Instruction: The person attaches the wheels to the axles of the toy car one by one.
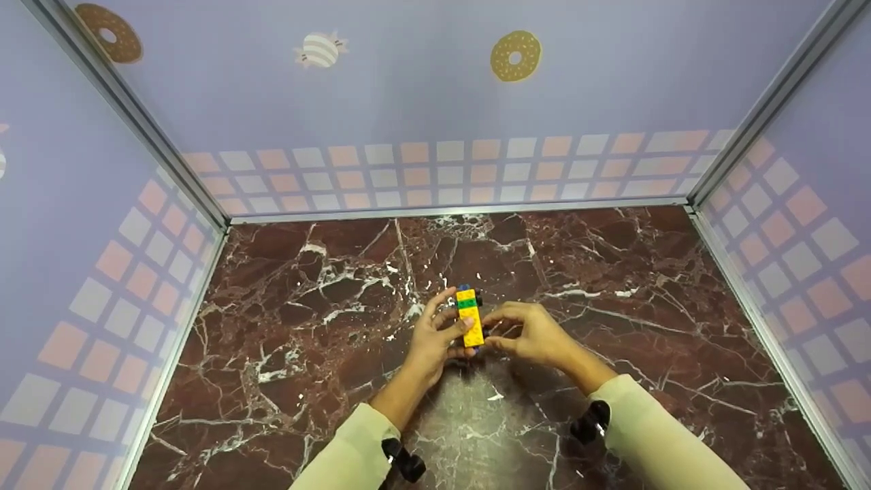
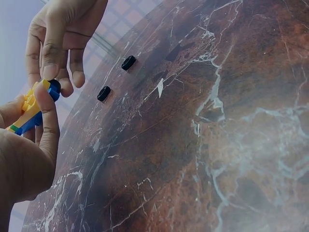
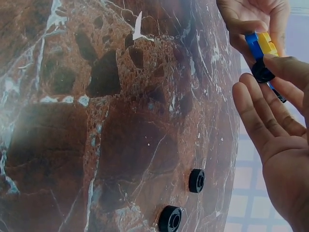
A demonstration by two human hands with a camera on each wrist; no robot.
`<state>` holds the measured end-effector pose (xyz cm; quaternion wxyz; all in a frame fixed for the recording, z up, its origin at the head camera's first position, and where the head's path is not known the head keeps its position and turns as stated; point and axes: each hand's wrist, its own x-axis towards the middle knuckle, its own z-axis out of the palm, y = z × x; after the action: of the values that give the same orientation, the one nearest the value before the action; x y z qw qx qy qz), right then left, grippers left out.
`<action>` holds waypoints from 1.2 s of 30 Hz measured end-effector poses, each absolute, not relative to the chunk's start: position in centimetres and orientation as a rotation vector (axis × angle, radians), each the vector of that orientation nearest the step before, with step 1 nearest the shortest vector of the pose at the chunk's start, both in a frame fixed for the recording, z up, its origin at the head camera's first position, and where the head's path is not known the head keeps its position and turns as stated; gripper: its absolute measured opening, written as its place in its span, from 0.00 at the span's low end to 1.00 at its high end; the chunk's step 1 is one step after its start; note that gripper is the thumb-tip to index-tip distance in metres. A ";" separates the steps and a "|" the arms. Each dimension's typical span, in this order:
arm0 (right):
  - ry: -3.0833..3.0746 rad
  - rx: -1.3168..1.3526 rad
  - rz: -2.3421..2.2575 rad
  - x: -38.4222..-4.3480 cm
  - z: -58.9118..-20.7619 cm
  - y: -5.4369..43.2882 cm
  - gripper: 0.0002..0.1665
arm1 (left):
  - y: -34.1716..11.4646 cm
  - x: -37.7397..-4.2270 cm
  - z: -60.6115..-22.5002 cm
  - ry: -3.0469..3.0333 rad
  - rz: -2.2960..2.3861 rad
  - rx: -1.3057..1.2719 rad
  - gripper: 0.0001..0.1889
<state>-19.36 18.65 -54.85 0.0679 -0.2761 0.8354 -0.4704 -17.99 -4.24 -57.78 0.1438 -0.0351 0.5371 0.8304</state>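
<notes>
My left hand (image 1: 430, 344) grips a small toy-brick car (image 1: 471, 330) above the table. The car has yellow bricks and one green brick on top, over a blue base (image 3: 253, 46). My right hand (image 1: 537, 333) is at the car's right side, where its thumb and a finger pinch a black wheel (image 3: 262, 72) against the blue base. Whether that wheel is fully seated cannot be told. Farther along the same side another black wheel (image 1: 479, 298) sticks out. The left wrist view shows my left thumb and fingers around the bricks; the car's left side is hidden.
Two loose black wheels, one (image 3: 196, 181) standing close to the other (image 3: 170, 219), are on the marbled table (image 1: 306, 381). Patterned lilac panels (image 1: 422, 102) enclose the back and both sides. Each sleeve carries a black wrist camera (image 1: 403, 460).
</notes>
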 end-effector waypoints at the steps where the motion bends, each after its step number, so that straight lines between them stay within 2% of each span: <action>1: 2.522 -0.821 -1.407 -19.4 -54.8 18.7 0.18 | -4.3 -18.0 -57.8 1.547 2.395 -0.105 0.39; 9: 2.628 -0.673 -1.404 -20.2 -54.4 18.7 0.18 | -4.2 -17.9 -57.8 1.593 2.380 -0.133 0.40; 19: 2.668 -0.457 -1.477 -21.5 -53.9 17.7 0.23 | -3.9 -17.5 -57.7 1.592 2.383 -0.139 0.40; 36: 2.583 -0.420 -1.512 -22.6 -53.5 15.7 0.25 | -3.3 -17.1 -57.4 1.630 2.372 -0.084 0.41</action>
<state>-22.62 15.68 -53.49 0.0595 -0.1387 0.8532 -0.4993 -17.08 -3.33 -57.36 0.1307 -0.0290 0.5612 0.8168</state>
